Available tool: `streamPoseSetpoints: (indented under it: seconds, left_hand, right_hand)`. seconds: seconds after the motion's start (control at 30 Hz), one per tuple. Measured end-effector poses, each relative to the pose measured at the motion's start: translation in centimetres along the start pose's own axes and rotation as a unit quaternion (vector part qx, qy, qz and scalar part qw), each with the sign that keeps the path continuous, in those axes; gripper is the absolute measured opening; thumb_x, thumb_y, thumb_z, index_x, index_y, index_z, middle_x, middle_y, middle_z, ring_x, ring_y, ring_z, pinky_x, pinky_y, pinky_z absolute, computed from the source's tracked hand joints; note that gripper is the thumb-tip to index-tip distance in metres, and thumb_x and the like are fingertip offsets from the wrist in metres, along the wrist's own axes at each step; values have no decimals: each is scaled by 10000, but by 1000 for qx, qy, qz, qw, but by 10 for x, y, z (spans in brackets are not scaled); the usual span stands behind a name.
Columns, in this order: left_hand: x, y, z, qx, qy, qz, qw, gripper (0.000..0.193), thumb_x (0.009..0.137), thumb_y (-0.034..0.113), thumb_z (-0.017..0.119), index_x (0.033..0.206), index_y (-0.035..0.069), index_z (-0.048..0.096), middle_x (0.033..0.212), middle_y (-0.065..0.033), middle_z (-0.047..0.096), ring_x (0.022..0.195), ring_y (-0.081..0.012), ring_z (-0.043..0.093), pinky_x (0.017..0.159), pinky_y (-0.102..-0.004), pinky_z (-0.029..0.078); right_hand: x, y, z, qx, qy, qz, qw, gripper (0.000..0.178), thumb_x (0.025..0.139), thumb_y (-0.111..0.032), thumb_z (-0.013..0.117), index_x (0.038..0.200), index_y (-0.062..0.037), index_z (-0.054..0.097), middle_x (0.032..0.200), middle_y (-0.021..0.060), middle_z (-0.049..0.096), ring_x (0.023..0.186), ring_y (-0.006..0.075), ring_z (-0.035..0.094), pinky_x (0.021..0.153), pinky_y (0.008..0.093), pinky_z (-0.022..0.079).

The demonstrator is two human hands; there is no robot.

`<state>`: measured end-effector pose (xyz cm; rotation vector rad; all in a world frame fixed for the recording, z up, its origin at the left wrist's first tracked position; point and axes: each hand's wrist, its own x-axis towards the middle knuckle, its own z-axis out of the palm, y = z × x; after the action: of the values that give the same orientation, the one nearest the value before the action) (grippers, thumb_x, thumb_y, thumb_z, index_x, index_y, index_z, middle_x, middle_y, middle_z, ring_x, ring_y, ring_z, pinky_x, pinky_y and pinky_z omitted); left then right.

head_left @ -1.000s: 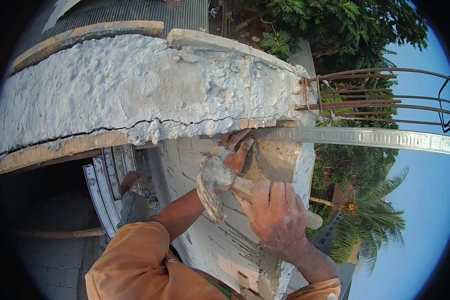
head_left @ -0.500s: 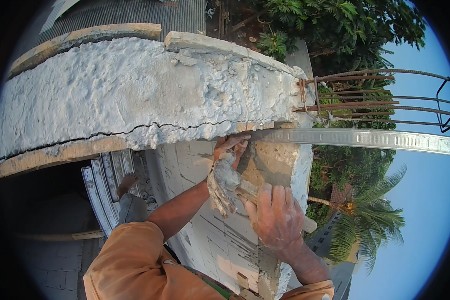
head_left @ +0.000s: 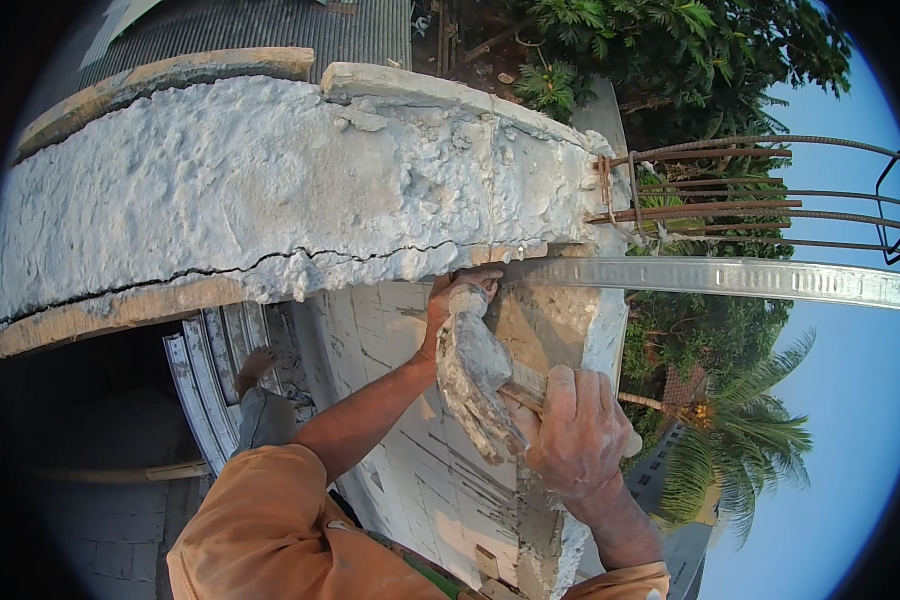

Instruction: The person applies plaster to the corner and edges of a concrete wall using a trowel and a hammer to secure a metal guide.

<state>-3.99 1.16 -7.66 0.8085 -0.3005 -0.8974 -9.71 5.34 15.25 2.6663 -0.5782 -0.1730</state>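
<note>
My right hand (head_left: pixel 582 435) is wrapped round the wooden handle of a claw hammer (head_left: pixel 475 370), whose head and claw are crusted with pale cement. The hammer head hangs just in front of my left hand (head_left: pixel 442 308) and covers part of it. My left fingers are bent together at the lower edge of the rough concrete beam (head_left: pixel 300 180), close to the end of a shiny metal channel (head_left: pixel 710 275). Whatever they pinch is hidden. That channel runs out to the right past the end of the beam.
Rusty rebar (head_left: pixel 730 215) juts from the beam's right end. Wooden boards (head_left: pixel 120 318) edge the beam, and a long crack runs beside the lower one. Below stands a block wall (head_left: pixel 410 440). My bare foot (head_left: pixel 255 370) is near ribbed metal strips (head_left: pixel 195 385). Trees grow beyond.
My right hand has drawn the hammer a little right and down, so its head sits farther from my left fingertips. My left hand stays in almost the same place.
</note>
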Motion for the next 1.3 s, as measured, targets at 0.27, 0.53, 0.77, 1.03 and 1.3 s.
streamPoseSetpoints:
  seconds: [0.27,0.53,0.77,1.03,1.3]
  left_hand:
    - [3,-82,-10,-135,19,-4,991,357,762,-13,719,1114,39,685,1097,-81,664,1000,-194,539,893,-295,451]
    - [3,-29,7,47,27,116,992,291,823,-24,647,1104,40,690,1100,-98,635,996,-179,539,885,-302,454]
    - [4,-38,-12,109,-25,72,991,386,895,35,659,1262,38,539,1168,-96,578,1032,-169,584,899,-299,479]
    - [3,-62,-38,91,26,29,995,497,885,79,689,1327,4,475,1342,-121,448,1273,-190,459,1040,-297,423]
    - [21,-49,-47,344,-9,230,910,430,850,107,706,1247,-5,586,1184,-236,611,1060,-404,600,935,-418,483]
  right_hand:
    - [8,-1,-5,3,2,7,1000,392,800,-378,739,848,-39,548,734,66,424,653,208,532,502,318,468]
    - [1,12,22,-52,-22,42,998,380,799,-388,727,786,-67,525,721,56,416,644,195,538,491,312,482]
    - [7,-7,-7,30,19,-1,999,377,770,-360,762,812,-57,543,733,67,431,640,206,539,496,320,475]
    - [-45,3,-8,100,2,75,992,382,632,-130,822,935,-14,620,872,132,547,712,308,583,573,411,505]
    - [-112,-54,24,275,-3,256,927,257,764,-161,790,912,-25,629,885,170,610,650,360,627,552,445,510]
